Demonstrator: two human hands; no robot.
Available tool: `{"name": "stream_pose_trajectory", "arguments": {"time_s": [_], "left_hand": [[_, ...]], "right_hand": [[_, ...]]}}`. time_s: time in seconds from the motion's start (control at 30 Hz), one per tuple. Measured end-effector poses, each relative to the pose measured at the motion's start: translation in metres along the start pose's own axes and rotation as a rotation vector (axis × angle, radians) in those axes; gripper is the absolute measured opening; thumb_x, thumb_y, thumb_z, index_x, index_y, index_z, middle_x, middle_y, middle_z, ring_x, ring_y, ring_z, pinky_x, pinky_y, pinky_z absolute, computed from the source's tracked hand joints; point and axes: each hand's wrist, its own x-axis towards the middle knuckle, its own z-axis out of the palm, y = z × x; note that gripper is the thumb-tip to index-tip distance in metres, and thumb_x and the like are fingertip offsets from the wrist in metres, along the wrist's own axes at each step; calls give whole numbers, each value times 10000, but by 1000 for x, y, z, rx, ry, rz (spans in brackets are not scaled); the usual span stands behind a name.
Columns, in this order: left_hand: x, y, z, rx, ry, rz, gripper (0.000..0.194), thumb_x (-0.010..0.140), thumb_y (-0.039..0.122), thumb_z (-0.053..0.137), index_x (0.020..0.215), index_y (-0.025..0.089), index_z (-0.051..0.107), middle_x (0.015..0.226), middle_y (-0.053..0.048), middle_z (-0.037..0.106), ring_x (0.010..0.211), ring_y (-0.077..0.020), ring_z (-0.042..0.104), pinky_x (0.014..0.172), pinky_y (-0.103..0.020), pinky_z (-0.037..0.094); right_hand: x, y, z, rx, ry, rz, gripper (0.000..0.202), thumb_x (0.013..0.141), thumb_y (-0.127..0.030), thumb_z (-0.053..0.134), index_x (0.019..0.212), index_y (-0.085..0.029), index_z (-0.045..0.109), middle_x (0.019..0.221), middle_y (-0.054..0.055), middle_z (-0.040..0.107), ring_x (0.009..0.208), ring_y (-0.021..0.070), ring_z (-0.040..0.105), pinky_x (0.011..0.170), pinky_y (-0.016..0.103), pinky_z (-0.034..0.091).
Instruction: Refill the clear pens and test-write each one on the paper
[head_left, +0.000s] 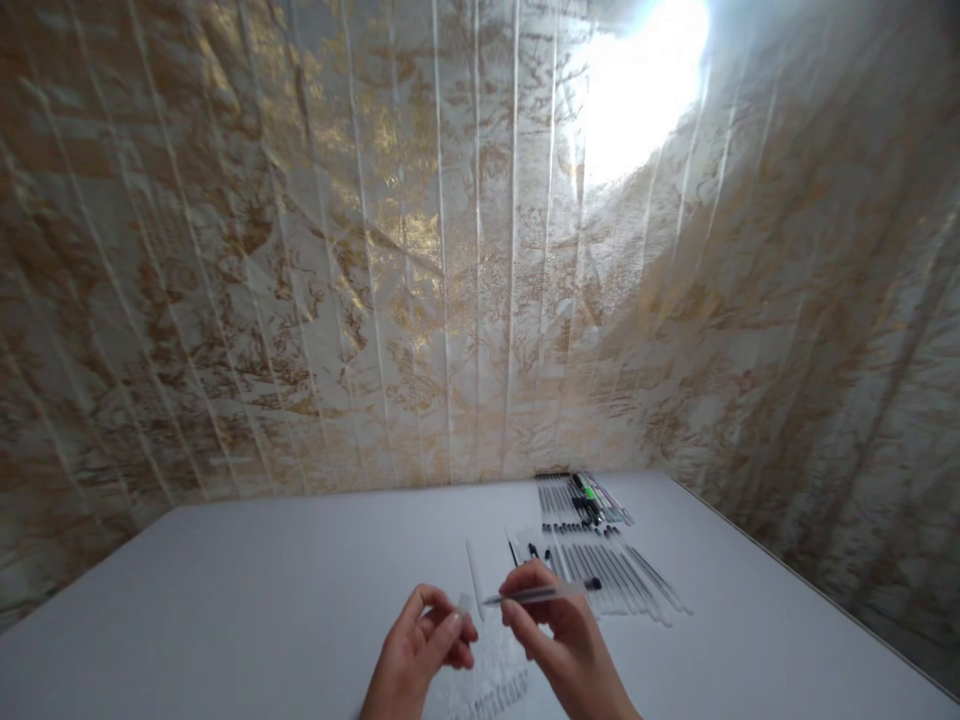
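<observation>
My right hand point(551, 625) pinches a clear-barrelled pen point(536, 595) with a dark core. Its pointed tip faces left, and a black end shows beyond my fingers on the right. To the left, my left hand point(431, 635) is closed, with a small translucent piece point(464, 604) between thumb and fingers; its exact kind I cannot make out. The pen tip is close to this piece but apart from it. A thin whitish tube point(474, 575) lies on the table just beyond the gap between my hands.
Beyond my right hand lie a row of clear pen barrels point(619, 580), several small black caps point(577, 527), thin dark refills point(555, 497) and packaged pens with a green label point(589, 492). Small clear pieces point(499, 695) lie near the front of the white table point(262, 600). A patterned gold-and-silver curtain point(412, 300) hangs behind.
</observation>
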Motion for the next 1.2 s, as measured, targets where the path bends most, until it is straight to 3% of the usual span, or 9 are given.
{"name": "stream_pose_trajectory", "arguments": {"time_s": [0.13,0.27,0.37,0.6,0.83,0.97,1.07,1.13,1.2], "left_hand": [[7,20,15,-259,6,-128,625,674,435,778,1201,210,529,810,-30,724,764,-171,685,720,-252,489],[17,31,28,-478,152,-191,346,721,250,754,1004,201,560,880,-75,745,827,-198,715,760,-286,529],[23,33,35,-538,243,-211,214,778,170,684,934,194,538,908,-109,749,846,-217,722,765,-314,550],[19,29,39,-532,157,-231,292,711,264,782,888,188,562,932,-100,746,814,-187,713,735,-279,554],[12,23,43,-493,112,-244,362,593,346,856,740,201,558,712,5,705,689,-146,684,679,-242,538],[10,14,46,-437,94,-267,359,588,402,840,699,192,571,675,2,689,692,-186,694,705,-282,536],[14,6,46,-325,-2,-282,416,590,526,804,738,191,607,703,-25,709,743,-218,698,761,-324,521],[19,0,43,-143,-95,-261,489,613,629,736,792,184,642,789,-79,734,802,-250,696,791,-350,504],[25,-8,37,53,-116,-194,531,638,659,688,874,185,657,900,-120,739,855,-263,686,796,-349,490]], "right_hand": [[11,-19,-1,-71,61,-148,193,896,-341,542,818,-176,606,730,17,588,598,122,540,517,204,445],[16,-26,1,-197,135,-327,128,894,-261,520,839,-193,614,699,14,630,592,130,574,556,209,468],[15,-19,5,-244,168,-368,91,875,-205,514,837,-206,597,676,-1,628,544,115,566,526,188,466],[16,0,10,-303,148,-508,94,879,-168,515,892,-218,594,703,-1,636,553,117,587,506,176,466],[19,-4,9,-451,107,-624,98,951,-192,481,950,-204,578,771,36,660,682,156,623,627,228,496],[15,-8,12,-539,121,-615,209,981,-228,420,822,-201,553,685,23,611,637,156,578,591,233,459],[18,-4,7,-527,120,-566,213,978,-260,415,819,-204,547,717,26,620,666,155,583,620,233,467],[25,3,-10,-553,138,-387,181,963,-277,417,859,-206,547,786,27,644,702,146,607,653,222,484],[34,13,-43,-699,206,-102,169,950,-294,405,920,-211,549,850,19,667,726,134,633,681,206,493]]}}
